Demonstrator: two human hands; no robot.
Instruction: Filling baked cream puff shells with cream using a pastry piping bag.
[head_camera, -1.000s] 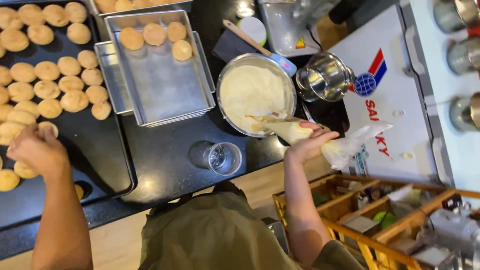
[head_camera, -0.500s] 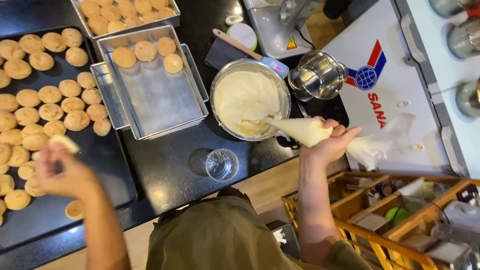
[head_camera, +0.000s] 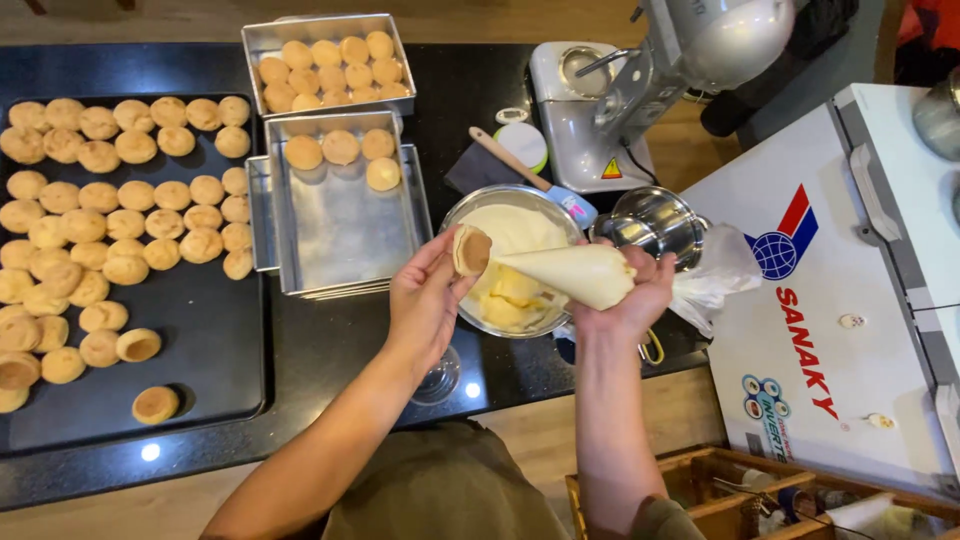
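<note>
A: Status of the filling work?

B: Judged from the layout, mostly pending. The black tray (head_camera: 200, 370) carries many puffs; the front steel pan (head_camera: 350, 240) holds four, the rear pan (head_camera: 262, 40) more.

A: Hands?

B: Left hand (head_camera: 425, 300) grips one puff (head_camera: 472, 250) over the cream bowl (head_camera: 450, 215). Right hand (head_camera: 625, 295) squeezes the piping bag (head_camera: 570, 275), tip at the puff.

A: Labels?

B: Yellow warning triangle (head_camera: 611, 168) on the mixer base; red-blue emblem (head_camera: 785, 245) on the white chest lid.

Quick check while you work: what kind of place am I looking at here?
Most likely a small bakery or pastry kitchen. A black tray carries dozens of small round puffs, a stand mixer stands on the counter, and the right hand holds a piping bag of cream over a metal bowl.
</note>
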